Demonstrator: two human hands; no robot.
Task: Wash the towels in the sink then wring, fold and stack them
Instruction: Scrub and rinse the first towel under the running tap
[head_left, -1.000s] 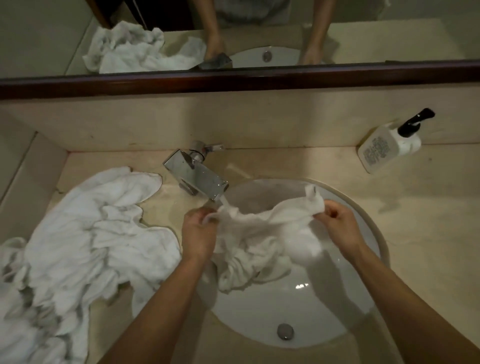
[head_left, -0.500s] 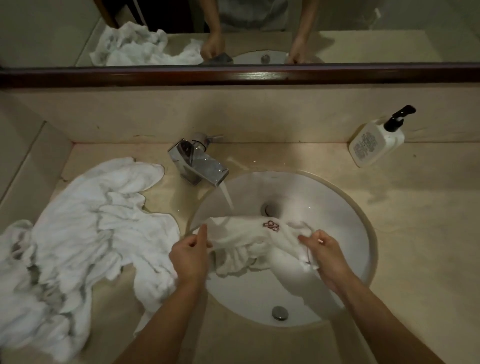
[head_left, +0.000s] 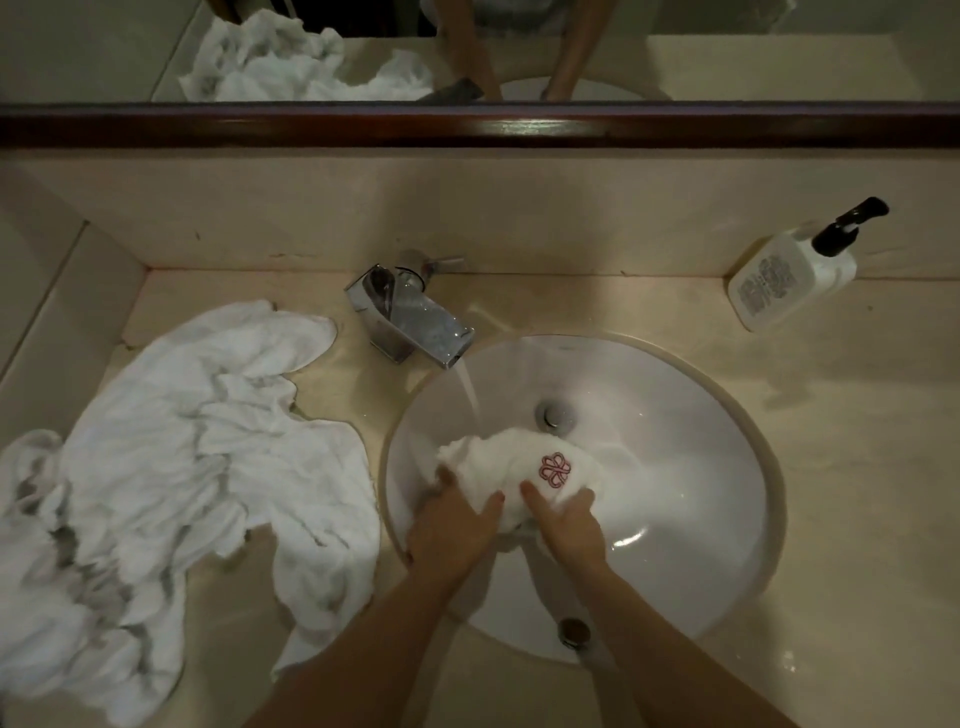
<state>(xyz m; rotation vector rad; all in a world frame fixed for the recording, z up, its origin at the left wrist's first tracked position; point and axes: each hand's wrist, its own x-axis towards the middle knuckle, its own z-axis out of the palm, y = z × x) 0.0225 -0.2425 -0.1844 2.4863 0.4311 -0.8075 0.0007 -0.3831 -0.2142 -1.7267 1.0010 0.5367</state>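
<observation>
A small white towel (head_left: 511, 465) with a red embroidered mark is bunched in the round white sink (head_left: 691, 467). Water runs from the chrome faucet (head_left: 410, 317) onto the towel's left end. My left hand (head_left: 449, 527) grips the towel's left side, thumb stretched over the top. My right hand (head_left: 569, 522) grips its right side just below the red mark. A heap of crumpled white towels (head_left: 171, 483) lies on the beige counter left of the sink.
A white soap dispenser (head_left: 792, 273) with a black pump leans at the back right against the wall. A dark wooden mirror frame (head_left: 478, 124) runs above the splashback. A side wall closes the counter on the left.
The towel, held stretched up between my hands a second ago, has come down into the sink and is bunched together. Both hands have moved closer to each other under the water stream.
</observation>
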